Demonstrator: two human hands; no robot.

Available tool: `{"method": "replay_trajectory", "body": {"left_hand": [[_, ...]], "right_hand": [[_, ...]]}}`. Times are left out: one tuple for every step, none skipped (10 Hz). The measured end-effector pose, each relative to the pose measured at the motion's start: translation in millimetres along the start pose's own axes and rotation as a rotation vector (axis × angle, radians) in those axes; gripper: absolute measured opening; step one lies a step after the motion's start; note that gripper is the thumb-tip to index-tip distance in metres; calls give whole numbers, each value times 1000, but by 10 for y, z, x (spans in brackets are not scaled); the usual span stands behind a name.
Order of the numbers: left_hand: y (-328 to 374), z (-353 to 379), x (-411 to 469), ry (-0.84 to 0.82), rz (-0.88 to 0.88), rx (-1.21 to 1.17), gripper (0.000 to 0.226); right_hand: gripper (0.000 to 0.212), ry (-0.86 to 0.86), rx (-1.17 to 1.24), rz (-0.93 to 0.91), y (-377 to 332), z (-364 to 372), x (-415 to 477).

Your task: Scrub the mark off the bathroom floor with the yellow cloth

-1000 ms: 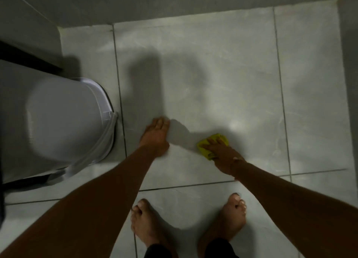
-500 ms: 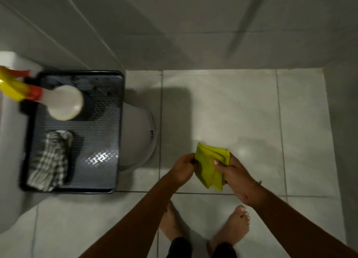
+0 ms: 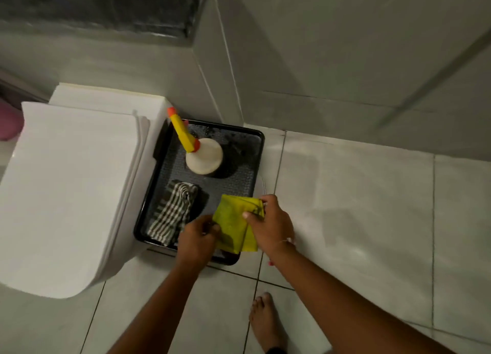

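Observation:
The yellow cloth is folded and held up between both hands, above the near right corner of a black tray. My left hand pinches its lower left edge. My right hand grips its right side, thumb on top. The pale tiled floor spreads out to the right; no mark stands out on it from here.
The black tray holds a white spray bottle with a yellow and orange nozzle and a checked grey cloth. A white toilet with its lid down stands left of the tray. Tiled walls close the back. My bare foot is below.
The cloth came off the floor, where my right hand pressed it, and both hands now hold it. My view has swung left and up, over the tray and toilet.

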State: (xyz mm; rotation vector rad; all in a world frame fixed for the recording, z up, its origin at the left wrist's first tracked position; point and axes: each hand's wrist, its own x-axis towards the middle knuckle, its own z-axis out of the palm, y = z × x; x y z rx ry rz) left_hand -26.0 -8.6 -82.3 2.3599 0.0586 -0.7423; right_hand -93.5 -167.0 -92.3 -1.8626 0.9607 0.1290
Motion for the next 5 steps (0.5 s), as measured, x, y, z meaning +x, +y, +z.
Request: {"method": "replay_trajectory", "body": {"left_hand": [[-172,-70,115,78,-62,60,29],[-258,-38,191,111,-139,27,31],[-307,42,200,213,-148,107,26],[-271,92,100,257,-106,234,25],[-179,47,-49,310,-53,437,24]], "right_hand": [[33,17,-177,-12,-70,259,89],[27,69,-322,-96,-50,406,182],[27,50,-400,-117,-30,463,210],[33,5,-409,-131,66,373,130],[39,20,-206,-145,98,40,-101]]}}
